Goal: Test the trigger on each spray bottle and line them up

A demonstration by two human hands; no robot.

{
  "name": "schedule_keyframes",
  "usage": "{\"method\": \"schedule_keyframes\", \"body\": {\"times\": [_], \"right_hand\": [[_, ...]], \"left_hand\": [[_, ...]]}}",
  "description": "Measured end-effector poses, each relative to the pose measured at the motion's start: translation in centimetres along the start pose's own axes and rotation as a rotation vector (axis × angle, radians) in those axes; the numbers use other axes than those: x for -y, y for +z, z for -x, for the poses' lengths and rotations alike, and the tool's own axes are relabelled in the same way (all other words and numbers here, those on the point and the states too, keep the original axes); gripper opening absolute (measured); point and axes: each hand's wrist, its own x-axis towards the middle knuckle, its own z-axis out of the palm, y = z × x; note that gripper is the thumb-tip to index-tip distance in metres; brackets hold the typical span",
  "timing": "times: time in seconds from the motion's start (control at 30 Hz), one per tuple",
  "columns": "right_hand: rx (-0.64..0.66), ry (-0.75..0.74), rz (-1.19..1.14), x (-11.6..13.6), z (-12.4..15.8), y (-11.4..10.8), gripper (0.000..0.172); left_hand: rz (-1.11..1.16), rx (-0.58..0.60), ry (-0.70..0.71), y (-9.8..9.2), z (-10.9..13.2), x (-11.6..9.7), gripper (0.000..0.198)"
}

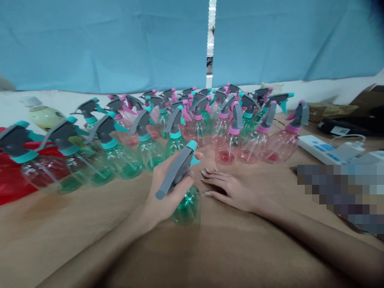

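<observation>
My left hand point(163, 192) is wrapped round the neck of a green spray bottle point(189, 206), just below its grey trigger head with a turquoise nozzle. The bottle stands upright or nearly so on the brown table point(240, 252); my fingers hide its collar. To the right, my right hand point(229, 188) rests on the table, palm down with its fingers stretched out, apart from the bottle. Just beyond it is a pink spray bottle point(228, 150) with a pink collar. Behind my left hand stands another green spray bottle point(176, 142).
Several green and pink spray bottles fill the back of the table. At the left lie a red plastic bag point(15, 180) and a bottle with a white cap point(45, 114). A white power strip point(322, 150) and a black object point(345, 127) are at the right. Behind hangs blue cloth point(120, 44).
</observation>
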Motion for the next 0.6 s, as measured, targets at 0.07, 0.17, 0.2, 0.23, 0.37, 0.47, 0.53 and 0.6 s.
{"method": "schedule_keyframes", "body": {"times": [0.07,0.17,0.2,0.23,0.37,0.47,0.53,0.6], "right_hand": [[-0.005,0.003,0.001,0.03,0.02,0.00,0.048],[-0.002,0.012,-0.003,0.10,0.02,-0.04,0.047],[0.000,0.014,-0.004,0.12,0.01,-0.06,0.048],[0.003,0.016,-0.004,0.13,0.01,-0.07,0.048],[-0.004,0.007,-0.005,0.08,0.02,-0.03,0.047],[-0.006,0.003,0.000,0.02,0.03,0.01,0.047],[-0.001,0.007,0.006,0.01,0.01,0.02,0.047],[0.004,0.006,0.007,0.02,-0.02,0.01,0.047]], "left_hand": [[0.008,-0.001,0.005,0.00,0.04,0.02,0.028],[0.027,-0.004,0.015,0.00,0.08,0.23,0.033],[0.033,-0.004,0.017,0.01,0.10,0.32,0.033],[0.038,-0.004,0.020,0.01,0.11,0.40,0.033],[0.036,-0.002,0.008,-0.01,0.20,0.49,0.033],[0.049,0.012,0.013,-0.05,0.24,0.34,0.030],[0.052,0.021,0.028,-0.10,0.19,0.24,0.025],[0.040,0.019,0.034,-0.15,0.11,0.23,0.019]]}}
